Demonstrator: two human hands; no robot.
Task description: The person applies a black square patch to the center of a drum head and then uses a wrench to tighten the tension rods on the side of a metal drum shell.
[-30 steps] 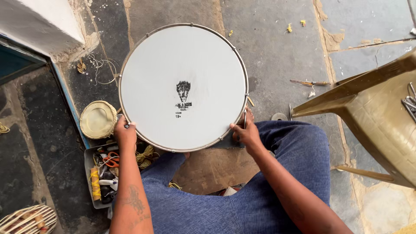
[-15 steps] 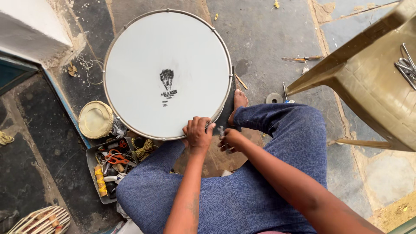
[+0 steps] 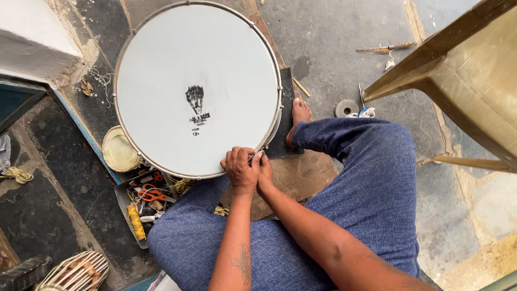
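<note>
A large round drum (image 3: 196, 89) with a white head, a dark printed mark at its middle and a metal rim rests in front of my crossed legs. My left hand (image 3: 240, 168) sits on the near rim of the drum, fingers curled over the edge. My right hand (image 3: 264, 170) presses against it from the right, gripping the same stretch of rim. A small pale thing shows between the fingertips; I cannot tell what it is. My bare foot (image 3: 299, 116) lies beside the drum on a dark mat.
A tray (image 3: 125, 200) of tools with orange scissors (image 3: 152, 193) and yellow thread lies left of my knee. A round pale lid (image 3: 118, 151) sits beside it. A tan plastic chair (image 3: 463, 81) stands at the right. A tape roll (image 3: 346, 108) lies on the stone floor.
A second ago my hands held the drum's rim at opposite sides. They have come together on its near edge, and the drum now sits further left and closer.
</note>
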